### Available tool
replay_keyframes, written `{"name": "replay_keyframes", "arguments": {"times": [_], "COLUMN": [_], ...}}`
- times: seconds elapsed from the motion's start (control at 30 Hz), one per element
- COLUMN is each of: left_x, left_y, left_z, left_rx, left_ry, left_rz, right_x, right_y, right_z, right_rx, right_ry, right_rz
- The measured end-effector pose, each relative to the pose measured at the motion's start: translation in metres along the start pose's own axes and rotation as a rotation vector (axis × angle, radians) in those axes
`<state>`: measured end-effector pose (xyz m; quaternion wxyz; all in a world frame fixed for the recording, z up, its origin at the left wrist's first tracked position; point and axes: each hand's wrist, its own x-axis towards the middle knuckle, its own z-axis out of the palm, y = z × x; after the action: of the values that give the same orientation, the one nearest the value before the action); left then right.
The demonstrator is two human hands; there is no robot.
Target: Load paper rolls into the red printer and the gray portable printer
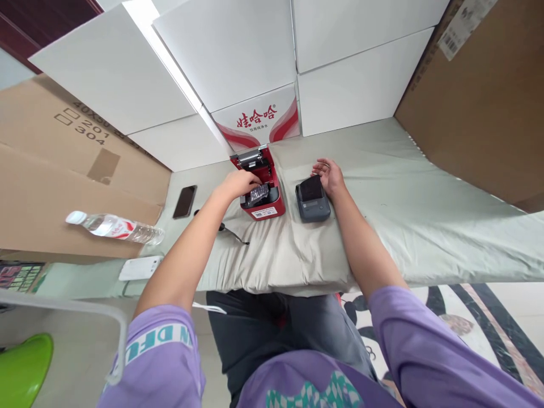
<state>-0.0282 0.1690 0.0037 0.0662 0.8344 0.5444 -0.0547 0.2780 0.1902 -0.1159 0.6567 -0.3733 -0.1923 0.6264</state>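
A red label printer (278, 208) stands on the cloth with its lid (255, 161) raised. My left hand (240, 185) reaches into its compartment from the left. Its fingers are closed at a dark, shiny packet (258, 194) with pale print, which lies tilted in there; the fingertips are partly hidden. To the right sits a dark grey printer (313, 209) with a black cover on top. Beside its far right corner rests my right hand (330, 174), palm turned inward, fingers loosely bent and apart, holding nothing.
White cartons (344, 85) line the back. Brown cardboard boxes (480, 113) flank both sides. On the left are a black phone (185, 202), a water bottle (121, 228), a white flat device (140, 268) and a dark cable (233, 233). The cloth-covered surface (297, 260) ends at my lap.
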Motion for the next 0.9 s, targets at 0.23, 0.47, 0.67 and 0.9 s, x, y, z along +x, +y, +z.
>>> {"name": "replay_keyframes", "arguments": {"times": [0.23,0.47,0.67,0.9], "left_x": [0.000,-0.024,-0.090,-0.157], "left_y": [0.014,0.012,-0.012,-0.060], "left_z": [-0.009,-0.012,-0.027,-0.029], "left_rx": [0.051,-0.120,-0.509,-1.164], "left_ry": [-0.128,0.082,0.563,0.888], "left_rz": [-0.045,0.017,-0.070,-0.346], "right_x": [0.000,-0.001,0.003,0.008], "right_y": [0.001,0.000,0.001,0.000], "right_z": [0.001,0.002,-0.001,-0.004], "right_rx": [-0.032,-0.058,-0.073,-0.050], "right_ry": [-0.004,0.008,-0.003,0.012], "right_rz": [-0.022,-0.015,-0.037,-0.001]}}
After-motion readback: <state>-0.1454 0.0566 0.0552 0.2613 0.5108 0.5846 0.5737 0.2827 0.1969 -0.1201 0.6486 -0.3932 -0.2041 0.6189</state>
